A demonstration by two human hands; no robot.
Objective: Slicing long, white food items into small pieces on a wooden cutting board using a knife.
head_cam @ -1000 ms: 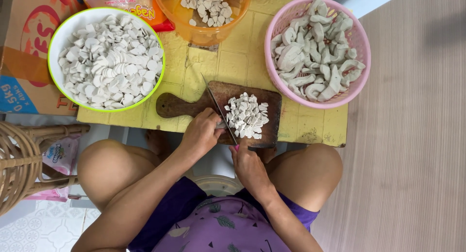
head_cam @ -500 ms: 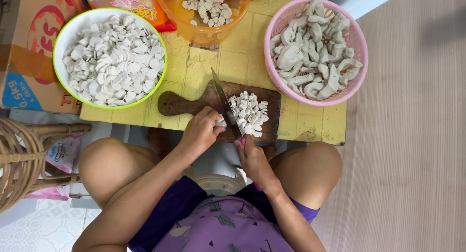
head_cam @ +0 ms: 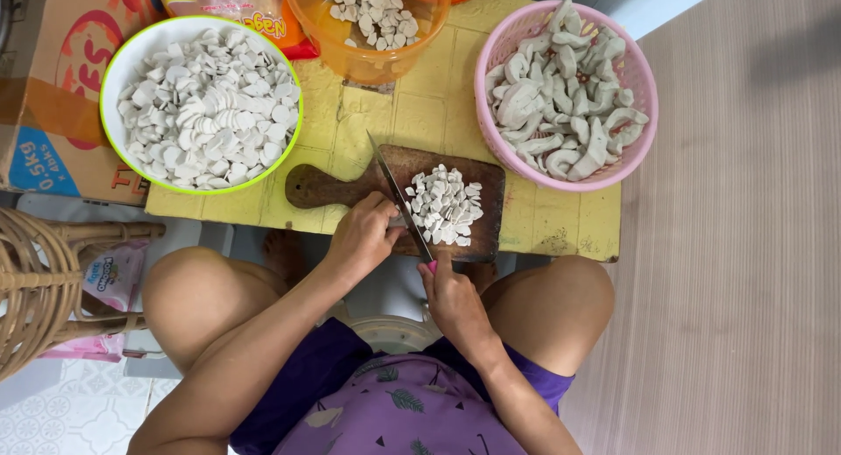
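Closed around a knife point(head_cam: 401, 197) handle, the right hand point(head_cam: 455, 299) sits just below centre frame, blade angled up-left across the dark wooden cutting board point(head_cam: 484, 192). Left hand point(head_cam: 361, 238) curls its fingers down onto a pale piece at the blade's left side, beside a pile of chopped white pieces point(head_cam: 447, 207). White bowl point(head_cam: 114, 65) of slices sits upper left, pink basket point(head_cam: 644, 87) upper right.

We could not see the knife handle point(head_cam: 432, 266) inside our right hand point(head_cam: 453, 299); the orange tub point(head_cam: 372, 30) was cut off by the top edge.
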